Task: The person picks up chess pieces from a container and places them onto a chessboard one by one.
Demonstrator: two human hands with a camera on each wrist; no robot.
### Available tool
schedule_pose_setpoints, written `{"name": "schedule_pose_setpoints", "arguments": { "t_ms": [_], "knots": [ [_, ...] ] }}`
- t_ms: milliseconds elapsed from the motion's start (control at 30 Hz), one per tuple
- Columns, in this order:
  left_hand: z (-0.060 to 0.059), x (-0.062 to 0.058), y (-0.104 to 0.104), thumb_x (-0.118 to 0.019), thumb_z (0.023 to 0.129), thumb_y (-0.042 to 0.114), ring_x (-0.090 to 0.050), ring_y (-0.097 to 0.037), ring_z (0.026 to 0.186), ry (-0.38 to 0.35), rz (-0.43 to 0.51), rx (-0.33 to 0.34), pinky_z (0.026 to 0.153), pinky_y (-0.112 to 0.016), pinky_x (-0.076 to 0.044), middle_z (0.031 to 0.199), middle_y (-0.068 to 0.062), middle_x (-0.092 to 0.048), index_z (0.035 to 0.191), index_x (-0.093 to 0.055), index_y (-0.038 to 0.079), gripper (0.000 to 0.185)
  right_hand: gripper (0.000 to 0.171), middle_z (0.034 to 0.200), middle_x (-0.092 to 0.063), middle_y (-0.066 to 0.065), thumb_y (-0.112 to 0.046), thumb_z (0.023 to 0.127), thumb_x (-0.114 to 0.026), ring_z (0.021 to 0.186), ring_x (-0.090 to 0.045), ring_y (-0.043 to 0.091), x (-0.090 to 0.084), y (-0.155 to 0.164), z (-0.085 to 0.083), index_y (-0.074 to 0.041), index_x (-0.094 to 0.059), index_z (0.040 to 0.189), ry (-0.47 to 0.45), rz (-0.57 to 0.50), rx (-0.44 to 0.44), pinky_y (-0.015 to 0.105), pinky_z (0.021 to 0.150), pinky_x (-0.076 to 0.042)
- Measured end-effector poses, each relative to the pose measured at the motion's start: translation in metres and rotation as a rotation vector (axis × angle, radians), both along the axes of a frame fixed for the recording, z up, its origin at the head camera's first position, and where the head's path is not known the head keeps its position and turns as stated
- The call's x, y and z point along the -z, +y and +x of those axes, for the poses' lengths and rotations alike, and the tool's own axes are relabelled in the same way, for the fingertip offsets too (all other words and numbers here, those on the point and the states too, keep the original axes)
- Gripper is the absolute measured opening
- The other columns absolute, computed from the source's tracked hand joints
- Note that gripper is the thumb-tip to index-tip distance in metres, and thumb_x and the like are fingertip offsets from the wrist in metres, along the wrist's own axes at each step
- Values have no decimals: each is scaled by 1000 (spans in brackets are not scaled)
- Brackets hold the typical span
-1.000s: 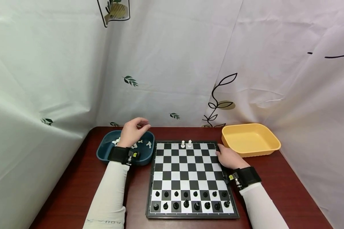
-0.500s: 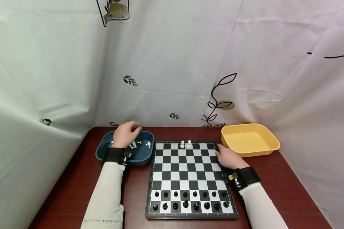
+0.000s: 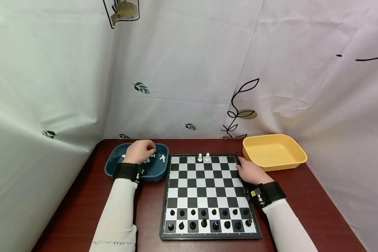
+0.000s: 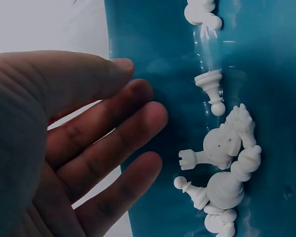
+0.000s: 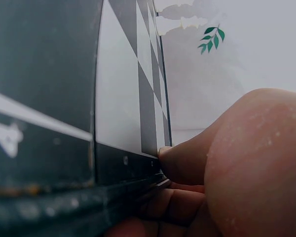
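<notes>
My left hand [image 3: 141, 151] hovers low inside a blue tray [image 3: 113, 165], palm down over several white chess pieces [image 3: 161, 158]. In the left wrist view its fingers [image 4: 138, 123] are spread and relaxed, holding nothing, just left of the white pieces [image 4: 227, 163] lying on the blue tray [image 4: 158, 44]. My right hand [image 3: 249, 171] rests on the right edge of the chessboard [image 3: 208, 189]. In the right wrist view its thumb [image 5: 187, 160] presses the chessboard [image 5: 118, 98] rim. Two white pieces [image 3: 203, 157] stand on the far row. Black pieces [image 3: 208, 218] fill the two near rows.
An empty yellow tray [image 3: 274, 152] stands at the back right of the dark red table [image 3: 302, 196]. White printed curtains [image 3: 189, 70] close in the table at the back and on both sides.
My left hand has moved left and down, from above the blue tray's right rim into the tray over the white pieces. The right hand has stayed on the board's edge.
</notes>
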State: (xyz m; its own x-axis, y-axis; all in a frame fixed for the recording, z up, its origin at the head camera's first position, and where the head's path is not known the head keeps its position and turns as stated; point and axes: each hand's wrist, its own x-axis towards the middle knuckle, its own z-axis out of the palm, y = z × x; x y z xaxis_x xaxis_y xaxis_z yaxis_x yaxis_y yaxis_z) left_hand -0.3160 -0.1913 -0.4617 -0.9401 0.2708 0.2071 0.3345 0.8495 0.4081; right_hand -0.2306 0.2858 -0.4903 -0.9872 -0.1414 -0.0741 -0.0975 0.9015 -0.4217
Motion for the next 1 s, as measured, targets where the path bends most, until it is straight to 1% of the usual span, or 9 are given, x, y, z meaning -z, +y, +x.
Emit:
{"name": "schedule_pose_setpoints", "arguments": {
  "t_ms": [167,367,500,633,800,1000],
  "knots": [
    [2,3,0,-79,104,16,-73,-28,94,-43,-29,6,88,-55,-62,110,-11,-81,116,-84,8,16,57,151,-57,40,-18,115,-50,135,-63,51,1,-1,0,17,-42,159,-16,2,10,66,114,-47],
    [3,2,1,-79,102,12,-73,-29,97,-93,-61,7,90,-55,-62,112,-13,-81,118,-84,6,17,56,151,-58,38,-17,115,-50,135,-63,50,1,-3,2,17,-42,159,-12,4,11,65,114,-48],
    [3,1,2,-79,102,11,-74,-31,100,-132,-86,-4,92,-56,-62,114,-14,-81,120,-84,5,19,57,151,-57,39,-17,115,-48,136,-62,51,10,3,-3,17,-40,160,9,-14,-7,67,114,-47],
    [3,1,3,-80,102,10,-75,-32,103,-156,-113,-18,94,-58,-61,114,-15,-81,121,-84,4,20,59,152,-57,39,-20,116,-48,137,-62,51,14,6,-7,17,-40,161,18,-25,-12,67,115,-47],
    [2,3,4,-81,102,10,-75,-32,104,-166,-145,-28,94,-58,-61,114,-14,-81,121,-84,5,21,59,153,-55,40,-19,115,-49,139,-60,53,9,3,-4,18,-40,160,10,-34,-9,68,116,-46],
    [-2,5,6,-79,101,8,-74,-31,103,-174,-194,-33,94,-58,-61,114,-13,-81,121,-84,6,20,58,153,-55,40,-19,115,-50,139,-60,53,2,-1,-2,18,-42,159,-5,-11,5,66,116,-46]
  ]
}}
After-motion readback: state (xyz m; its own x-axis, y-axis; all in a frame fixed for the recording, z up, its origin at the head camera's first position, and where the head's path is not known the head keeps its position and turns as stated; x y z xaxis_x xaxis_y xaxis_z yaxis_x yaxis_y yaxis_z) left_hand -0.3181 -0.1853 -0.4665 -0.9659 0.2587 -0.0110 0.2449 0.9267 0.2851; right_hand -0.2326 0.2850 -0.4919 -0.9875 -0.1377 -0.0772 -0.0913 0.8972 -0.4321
